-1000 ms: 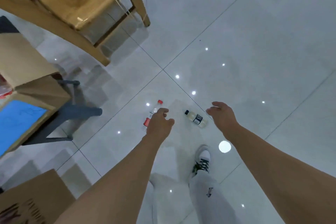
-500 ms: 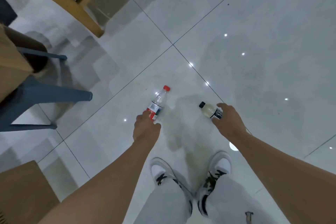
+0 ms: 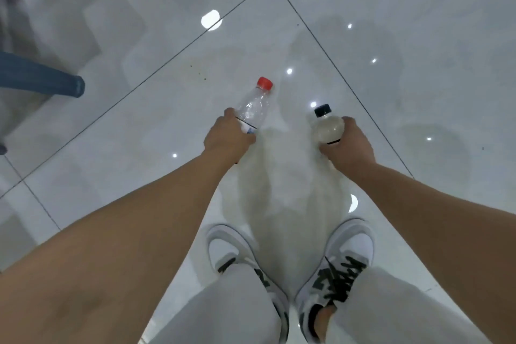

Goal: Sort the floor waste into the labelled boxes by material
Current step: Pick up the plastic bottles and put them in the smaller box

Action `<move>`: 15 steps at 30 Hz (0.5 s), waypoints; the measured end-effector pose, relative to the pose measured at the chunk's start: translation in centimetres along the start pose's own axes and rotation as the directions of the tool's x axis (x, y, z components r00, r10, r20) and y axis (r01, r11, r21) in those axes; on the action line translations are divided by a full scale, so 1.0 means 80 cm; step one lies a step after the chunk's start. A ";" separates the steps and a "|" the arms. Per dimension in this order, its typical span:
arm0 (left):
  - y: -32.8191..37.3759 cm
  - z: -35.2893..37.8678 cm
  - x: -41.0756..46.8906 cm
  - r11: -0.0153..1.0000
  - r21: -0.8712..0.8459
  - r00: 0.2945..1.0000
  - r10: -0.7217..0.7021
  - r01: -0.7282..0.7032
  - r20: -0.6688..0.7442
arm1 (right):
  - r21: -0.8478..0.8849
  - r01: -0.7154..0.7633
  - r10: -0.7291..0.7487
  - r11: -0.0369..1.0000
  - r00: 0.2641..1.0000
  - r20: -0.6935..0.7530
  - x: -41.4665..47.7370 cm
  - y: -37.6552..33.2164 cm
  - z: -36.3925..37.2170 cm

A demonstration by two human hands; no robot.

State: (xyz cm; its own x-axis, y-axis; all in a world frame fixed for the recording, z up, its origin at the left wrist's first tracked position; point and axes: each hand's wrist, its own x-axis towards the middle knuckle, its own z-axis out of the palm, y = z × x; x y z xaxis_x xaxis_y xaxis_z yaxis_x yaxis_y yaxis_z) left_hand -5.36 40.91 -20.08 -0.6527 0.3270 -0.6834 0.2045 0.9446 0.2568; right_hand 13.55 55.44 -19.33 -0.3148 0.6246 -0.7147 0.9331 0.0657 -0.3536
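While hands grip, ribbed clear bottle (image 3: 252, 109), rounded cloudy bottle (image 3: 327, 128).

Indoor room, kind not determinable, large glossy pale-grey floor tiles (image 3: 418, 22) joined by thin dark grout lines, ceiling lights mirrored in the polish, a blue furniture leg (image 3: 42, 81) seen at the left edge, nothing more specific shown.

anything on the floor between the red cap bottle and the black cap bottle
Nothing: in the head view only bare glossy tile with light reflections separates the red-capped bottle from the black-capped bottle.
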 end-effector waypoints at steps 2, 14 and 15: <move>0.019 -0.015 -0.029 0.982 -0.180 0.998 0.067 -0.064 0.010 | 0.249 -0.011 0.011 0.968 1.000 0.000 -0.027 -0.028 -0.009; 0.117 -0.369 -0.342 0.598 -0.800 0.995 0.031 0.055 0.091 | 0.669 0.110 -0.251 0.735 0.961 0.118 -0.344 -0.299 -0.250; 0.120 -0.405 -0.369 0.566 -0.824 0.997 0.038 0.039 0.073 | 0.687 0.121 -0.279 0.717 0.952 0.124 -0.376 -0.328 -0.274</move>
State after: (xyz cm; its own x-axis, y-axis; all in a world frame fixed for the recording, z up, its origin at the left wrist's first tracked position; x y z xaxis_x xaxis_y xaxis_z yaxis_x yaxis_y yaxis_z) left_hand -7.76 39.42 24.72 -0.5892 0.3642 -0.7212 -0.5105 0.5241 0.6817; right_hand 2.39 51.94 24.67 -0.5820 0.4799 -0.6565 0.5111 -0.4120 -0.7543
